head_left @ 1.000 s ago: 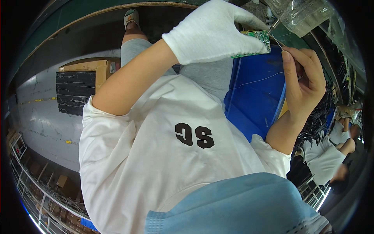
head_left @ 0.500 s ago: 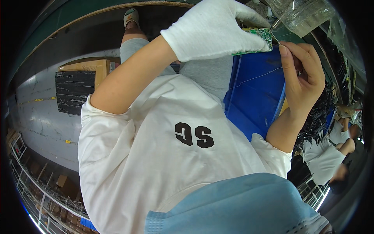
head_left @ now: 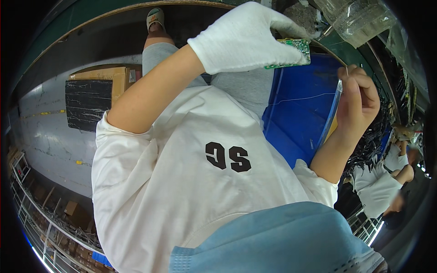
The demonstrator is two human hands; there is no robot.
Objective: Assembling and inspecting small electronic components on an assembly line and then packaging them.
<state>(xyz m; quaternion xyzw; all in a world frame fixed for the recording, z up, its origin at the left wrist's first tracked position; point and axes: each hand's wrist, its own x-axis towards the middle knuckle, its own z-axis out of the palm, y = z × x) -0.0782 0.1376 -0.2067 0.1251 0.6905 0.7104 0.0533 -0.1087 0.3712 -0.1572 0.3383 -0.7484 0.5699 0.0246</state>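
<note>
My left hand [head_left: 248,38], in a white knitted glove, pinches a green circuit board [head_left: 301,45] between thumb and fingers. Small parts cover the board's visible face, and the glove hides much of the rest. To the right, apart from the board, my bare right hand [head_left: 357,98] has its fingers curled together on a thin solder wire [head_left: 309,97]. A short end of it sticks up above the fingertips, and the rest trails left across a blue plastic bin [head_left: 296,118]. Just beyond the board is a slim metal tip [head_left: 326,32], like a soldering iron's.
A clear plastic container [head_left: 359,22] stands on the green bench [head_left: 334,43] at the upper right. Dark tangled strips [head_left: 364,148] lie beside my right forearm. A carton with black wrapping [head_left: 88,104] sits on the floor at left. Another person [head_left: 378,177] is at far right.
My right hand has drawn back to the right with the wire, away from the board. My left hand has shifted the board slightly left and down, away from the metal tip.
</note>
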